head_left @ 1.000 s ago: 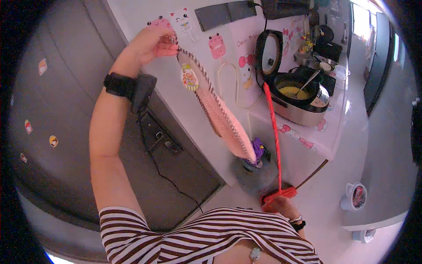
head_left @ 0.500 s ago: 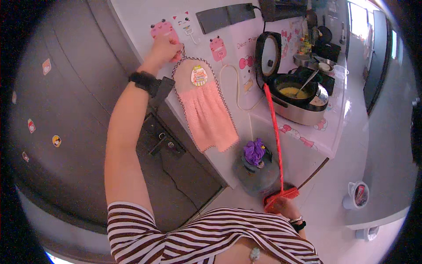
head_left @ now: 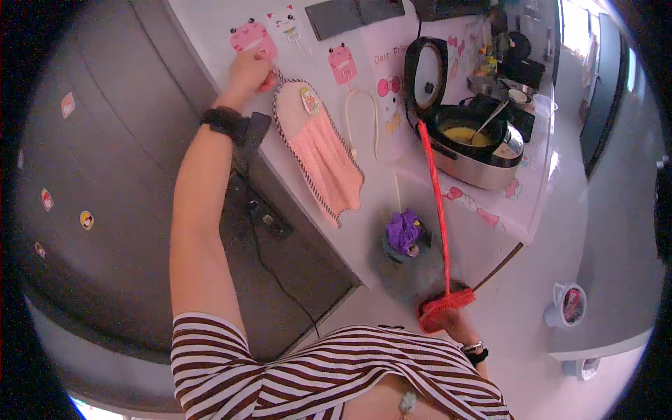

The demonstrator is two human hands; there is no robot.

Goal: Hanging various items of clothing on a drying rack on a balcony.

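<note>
My left hand (head_left: 250, 71) is raised to the wall, its fingers pinched on the top loop of a pink hand towel (head_left: 327, 157) beside a pink cat-shaped hook (head_left: 253, 38). The towel has checked edging and a colourful badge; it hangs at an angle against the wall. Whether the loop sits on the hook is hidden by my fingers. Low down, my right hand (head_left: 456, 327) is beside the head of a red broom (head_left: 435, 185). Its fingers are dark and blurred, so I cannot make out if they grip anything.
A rice cooker (head_left: 476, 164) with raised lid, yellowish food and a spoon stands on the counter. Below is a rounded grey container (head_left: 399, 276) with a purple bundle (head_left: 403, 232). A dark door (head_left: 126, 154) fills the left; a small bin (head_left: 565, 308) stands right.
The towel has turned and looks narrower, its lower end swinging left. My left hand stays at its top. My right hand has barely moved.
</note>
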